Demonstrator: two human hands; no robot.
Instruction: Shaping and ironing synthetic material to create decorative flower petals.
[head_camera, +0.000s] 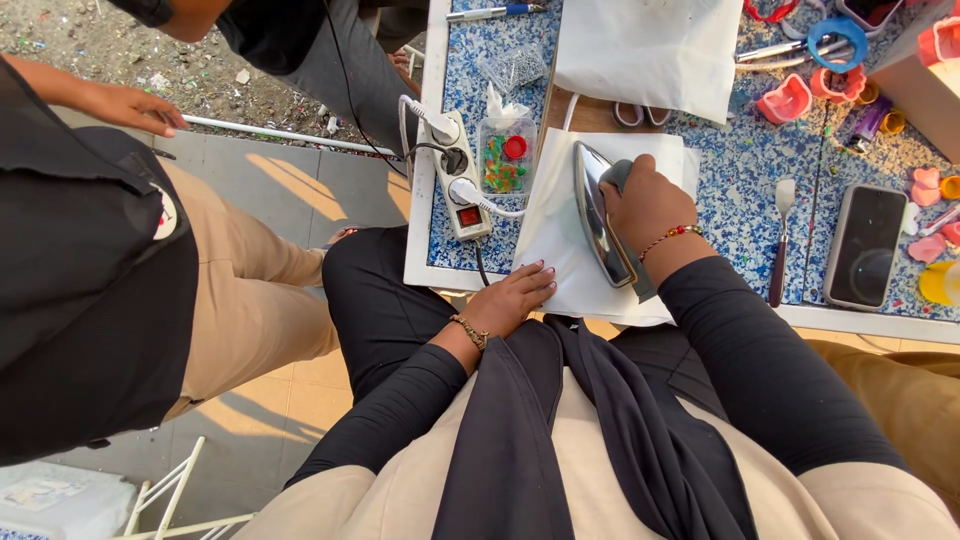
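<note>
Right hand (648, 205) had fingers wrapped round iron (603, 215) handle, iron tipped on edge over white paper sheet (555, 240) on counter (745, 190). Left hand (515, 297) lay flat, fingers spread, pinning sheet's near edge. Best keep those fingers clear of soleplate imo.

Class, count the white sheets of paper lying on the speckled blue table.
2. One sheet lies under the iron, pinned by the left hand; another sheet lies at the table's far edge. More may be hidden beneath.

The iron (600, 215) stands on the paper sheet (555, 240), power strip (455, 175) left, phone (865, 245) right.
</note>
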